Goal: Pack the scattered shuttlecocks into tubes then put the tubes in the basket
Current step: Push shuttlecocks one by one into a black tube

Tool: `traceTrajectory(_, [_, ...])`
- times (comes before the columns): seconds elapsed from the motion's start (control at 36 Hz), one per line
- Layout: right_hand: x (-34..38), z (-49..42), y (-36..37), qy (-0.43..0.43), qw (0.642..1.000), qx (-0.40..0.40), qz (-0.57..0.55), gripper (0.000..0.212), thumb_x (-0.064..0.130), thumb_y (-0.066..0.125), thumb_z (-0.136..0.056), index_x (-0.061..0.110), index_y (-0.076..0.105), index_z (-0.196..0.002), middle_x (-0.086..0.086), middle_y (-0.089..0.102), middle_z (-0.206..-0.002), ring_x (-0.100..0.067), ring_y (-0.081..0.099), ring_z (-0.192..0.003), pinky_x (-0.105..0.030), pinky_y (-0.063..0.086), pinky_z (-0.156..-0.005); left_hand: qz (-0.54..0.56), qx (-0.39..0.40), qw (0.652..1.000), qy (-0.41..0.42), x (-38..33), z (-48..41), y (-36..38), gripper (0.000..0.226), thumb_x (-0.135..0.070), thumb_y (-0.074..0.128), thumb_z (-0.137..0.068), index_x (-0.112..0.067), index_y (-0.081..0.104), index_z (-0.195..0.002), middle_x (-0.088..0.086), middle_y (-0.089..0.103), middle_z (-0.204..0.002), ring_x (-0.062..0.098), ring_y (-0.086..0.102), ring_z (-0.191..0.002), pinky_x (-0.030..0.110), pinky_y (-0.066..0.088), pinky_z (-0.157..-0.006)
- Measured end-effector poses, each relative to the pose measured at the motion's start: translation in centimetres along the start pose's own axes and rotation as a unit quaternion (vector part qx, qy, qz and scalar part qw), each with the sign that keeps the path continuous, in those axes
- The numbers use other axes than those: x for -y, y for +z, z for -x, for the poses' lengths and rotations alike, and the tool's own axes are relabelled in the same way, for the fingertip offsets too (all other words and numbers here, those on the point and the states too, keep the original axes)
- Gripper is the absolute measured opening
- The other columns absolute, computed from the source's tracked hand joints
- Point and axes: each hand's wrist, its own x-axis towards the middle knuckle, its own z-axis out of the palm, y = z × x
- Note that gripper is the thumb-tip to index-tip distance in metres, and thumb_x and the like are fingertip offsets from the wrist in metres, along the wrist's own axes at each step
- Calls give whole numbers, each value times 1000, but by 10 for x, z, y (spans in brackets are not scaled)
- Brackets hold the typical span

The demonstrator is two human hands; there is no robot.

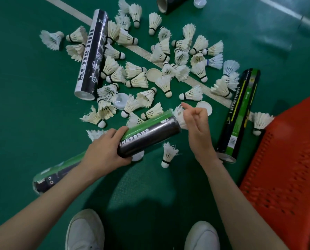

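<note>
My left hand (103, 152) grips a long black-and-green tube (150, 132) around its middle, holding it slanted above the green floor. A white shuttlecock (179, 115) sticks feathers-out from the tube's open upper end. My right hand (197, 125) is at those feathers with its fingers curled on them and the index finger raised. Several white shuttlecocks (136, 73) lie scattered over the floor beyond the tube. One shuttlecock (168, 155) stands just below the tube. The red perforated basket (285, 159) is at the right edge.
A black tube (91, 53) lies at the left of the pile, a black-and-green tube (239, 114) lies beside the basket, and another tube (166, 4) at the top. Round caps (153, 74) lie among the shuttlecocks. My white shoes (85, 231) are at the bottom.
</note>
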Motion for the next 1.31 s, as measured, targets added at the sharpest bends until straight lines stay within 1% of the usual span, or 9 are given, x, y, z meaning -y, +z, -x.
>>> traceTrajectory(0.08, [1, 6, 0, -11, 1000, -2, 17, 41, 35, 29, -102, 10, 44, -131, 7, 47, -134, 17, 45, -114, -1, 32, -94, -8, -2, 1000, 11, -2, 1, 0, 89, -50, 73, -70, -29, 28, -144, -3, 50, -116, 19, 52, -99, 30, 43, -71])
traceTrajectory(0.19, [-4, 18, 4, 6, 1000, 16, 9, 57, 57, 23, -91, 32, 30, -142, 13, 42, -142, 1, 36, -132, -12, 27, -108, -16, -5, 1000, 25, -7, 2, 1, 89, -52, 72, -70, -28, 29, -145, -2, 50, -117, 21, 52, -102, 32, 44, -79])
traceTrajectory(0.28, [-8, 29, 11, 12, 999, 35, 19, 56, 50, 20, -95, 30, 22, -147, 9, 32, -151, 10, 30, -130, 4, 22, -97, -19, 5, 999, 30, -11, 2, 2, 89, -53, 71, -71, -30, 27, -144, -3, 49, -120, 21, 51, -105, 32, 42, -82])
traceTrajectory(0.47, [-29, 40, -4, 75, 991, -108, 38, 44, 45, 30, -101, 25, 40, -139, 7, 41, -142, -4, 36, -131, -14, 26, -101, -66, 63, 996, 5, -16, 3, 17, 95, -54, 69, -71, -31, 18, -148, 0, 48, -124, 23, 54, -106, 33, 45, -82])
traceTrajectory(0.69, [-86, 51, -48, 135, 823, -75, 547, 54, 19, 56, -91, 7, 35, -139, -12, 39, -140, -28, 28, -134, -37, 23, -109, -93, 85, 992, 8, -26, 8, 30, 94, -53, 70, -70, -30, 19, -147, 2, 47, -124, 27, 53, -110, 36, 45, -85])
traceTrajectory(0.86, [-97, 60, -50, 154, 761, -33, 630, 58, 10, 53, -89, 15, 29, -141, -7, 39, -137, -26, 32, -128, -36, 34, -100, -85, 93, 992, 10, -31, 9, 36, 92, -53, 70, -70, -30, 22, -145, 2, 48, -122, 28, 53, -110, 36, 45, -86])
traceTrajectory(1.03, [-95, 60, -45, 151, 774, -31, 614, 59, 11, 54, -88, 22, 31, -141, -4, 50, -129, -26, 40, -119, -39, 35, -91, -24, 98, 995, -18, -21, 11, 33, 93, -50, 74, -67, -33, 25, -144, 0, 49, -119, 24, 54, -106, 35, 48, -81])
traceTrajectory(1.22, [-81, 44, -35, 125, 944, -158, 260, 48, 13, 66, -83, 15, 45, -125, -1, 56, -113, -19, 52, -100, -40, 46, -90, -11, 103, 993, -54, -9, 14, 30, 96, -50, 74, -68, -34, 21, -146, -1, 48, -120, 22, 53, -105, 32, 48, -78])
traceTrajectory(1.31, [-63, 31, -32, 117, 971, -157, 135, 43, 20, 68, -86, 18, 46, -123, 2, 57, -112, -8, 58, -93, -24, 48, -83, -10, 97, 993, -63, -2, 14, 26, 96, -50, 75, -68, -34, 21, -146, -1, 48, -118, 21, 53, -104, 32, 48, -77])
